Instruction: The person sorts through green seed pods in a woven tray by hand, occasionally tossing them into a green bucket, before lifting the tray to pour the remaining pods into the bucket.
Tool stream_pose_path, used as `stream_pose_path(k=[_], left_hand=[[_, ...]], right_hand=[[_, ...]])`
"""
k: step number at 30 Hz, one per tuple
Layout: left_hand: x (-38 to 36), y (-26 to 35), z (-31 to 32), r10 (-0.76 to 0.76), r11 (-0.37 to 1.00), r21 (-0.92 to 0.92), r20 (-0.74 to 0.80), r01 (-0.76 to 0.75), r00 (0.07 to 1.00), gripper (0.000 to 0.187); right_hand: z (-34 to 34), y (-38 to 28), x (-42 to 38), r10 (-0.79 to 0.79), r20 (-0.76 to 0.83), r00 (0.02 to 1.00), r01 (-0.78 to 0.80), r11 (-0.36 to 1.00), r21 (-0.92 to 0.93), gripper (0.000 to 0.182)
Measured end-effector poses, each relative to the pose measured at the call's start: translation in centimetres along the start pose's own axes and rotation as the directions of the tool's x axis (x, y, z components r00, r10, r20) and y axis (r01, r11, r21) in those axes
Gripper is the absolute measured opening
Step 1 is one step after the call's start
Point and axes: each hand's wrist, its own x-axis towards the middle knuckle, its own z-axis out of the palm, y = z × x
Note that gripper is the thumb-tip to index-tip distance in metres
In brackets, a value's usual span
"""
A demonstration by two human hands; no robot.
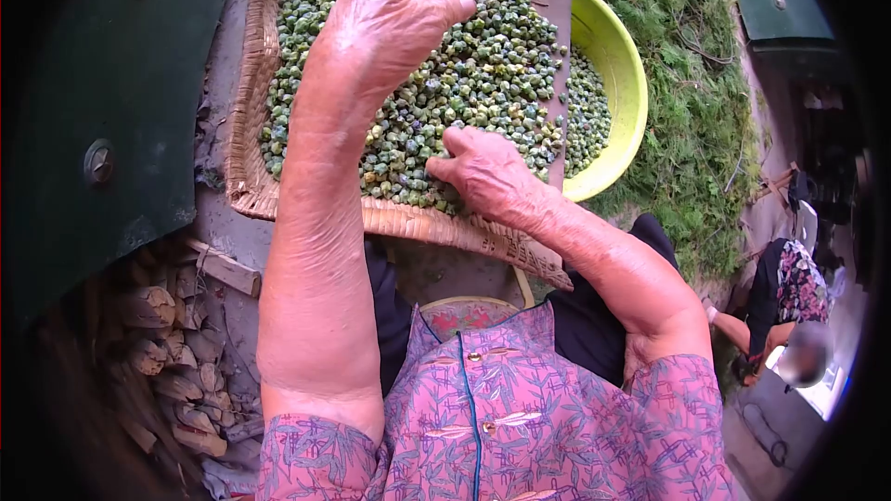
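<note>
Small round green pods (418, 130), some yellowish or dark, fill a woven wicker tray (255, 97) in front of me. My left hand (404, 9) is raised over the far part of the pods, its fingers curled and thumb tip near the index finger. Whatever it may hold is hidden. Low over the near part, my right hand (487, 176) touches or almost touches the pods. Its fingers are bent inward, and I cannot make out anything between them. Past the tray's right side, a yellow-green basin (631, 102) holds more of the pods.
Cut green branches (687, 83) lie heaped to the right of the basin. A dark green panel (102, 65) stands on the left, above stacked firewood (176, 353). Another person (789, 297) sits low at the far right. My knees are under the tray's near edge.
</note>
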Motion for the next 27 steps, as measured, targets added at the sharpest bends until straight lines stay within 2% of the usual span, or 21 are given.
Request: stream_pose_path(k=[2, 4, 7, 10, 11, 12, 14, 15, 18, 20, 21, 22, 24, 26, 27], left_hand=[[-0.2, 0.2, -0.1, -0.072, 0.997, 0.018, -0.012, 0.072, 0.997, 0.026], [-0.2, -0.2, -0.5, -0.053, 0.998, 0.034, -0.01, 0.053, 0.999, 0.027], [-0.4, 0.1, -0.8, -0.045, 0.999, 0.002, -0.01, 0.045, 0.999, 0.027], [-0.5, 0.4, -0.9, -0.033, 0.999, 0.037, -0.032, 0.034, 0.999, 0.028], [-0.4, 0.4, -1.0, -0.032, 0.999, 0.037, -0.019, 0.032, 0.999, 0.028], [-0.3, 0.3, -1.1, -0.03, 0.999, 0.037, -0.007, 0.031, 1.0, 0.029], [-0.2, 0.0, -1.0, -0.019, 0.999, 0.032, -0.012, 0.019, 1.0, 0.029], [-0.2, 0.0, -0.9, -0.008, 1.0, 0.027, -0.014, 0.008, 1.0, 0.029], [-0.3, 0.2, -0.8, -0.008, 1.0, 0.025, -0.011, 0.009, 1.0, 0.028], [-0.2, 0.0, -0.7, -0.015, 1.0, 0.014, 0.002, 0.015, 1.0, 0.028], [0.0, -0.1, -0.7, -0.019, 1.0, 0.003, 0.018, 0.019, 1.0, 0.028], [0.1, 0.0, -0.7, -0.017, 1.0, 0.003, 0.019, 0.017, 1.0, 0.028], [0.2, 0.5, -0.5, -0.057, 0.99, 0.13, 0.011, 0.055, 0.998, 0.027], [0.1, 0.5, -0.6, -0.056, 0.989, 0.135, 0.013, 0.054, 0.998, 0.027], [0.1, 0.5, -0.6, -0.052, 0.99, 0.134, 0.015, 0.049, 0.999, 0.027]], right_hand=[[-1.0, 0.8, 0.9, 0.055, 0.07, 0.996, -0.045, 0.99, -0.131, 0.013], [-1.2, 2.6, 1.4, 0.114, -0.019, 0.993, -0.115, 0.966, -0.231, 0.013], [-1.9, 5.2, 1.7, 0.255, -0.038, 0.966, -0.252, 0.897, -0.362, 0.014], [-2.7, 6.8, 1.3, 0.39, -0.221, 0.894, -0.44, 0.856, -0.271, 0.015], [-2.9, 7.0, 1.2, 0.377, -0.285, 0.881, -0.443, 0.869, -0.22, 0.014], [-3.0, 6.8, 1.3, 0.375, -0.284, 0.882, -0.441, 0.87, -0.222, 0.014], [-2.7, 6.0, 1.6, 0.411, -0.316, 0.855, -0.4, 0.911, 0.102, 0.012], [-2.1, 5.7, 1.8, 0.379, -0.303, 0.875, -0.37, 0.925, 0.089, 0.014], [-0.6, 4.5, 2.4, 0.294, -0.194, 0.936, -0.249, 0.942, 0.225, 0.023], [0.4, 3.0, 2.7, 0.163, -0.185, 0.969, -0.121, 0.968, 0.219, 0.033], [0.7, 2.0, 2.6, 0.16, -0.12, 0.98, -0.129, 0.964, 0.233, 0.04], [1.0, 1.3, 2.6, 0.164, -0.142, 0.976, -0.121, 0.955, 0.272, 0.041], [0.5, 0.8, 2.4, 0.167, 0.026, 0.986, -0.167, 0.947, 0.275, 0.039], [0.0, 0.9, 2.0, 0.134, 0.027, 0.991, -0.136, 0.946, 0.295, 0.033], [-0.3, 1.2, 1.8, 0.074, 0.114, 0.991, -0.106, 0.947, 0.302, 0.031]])
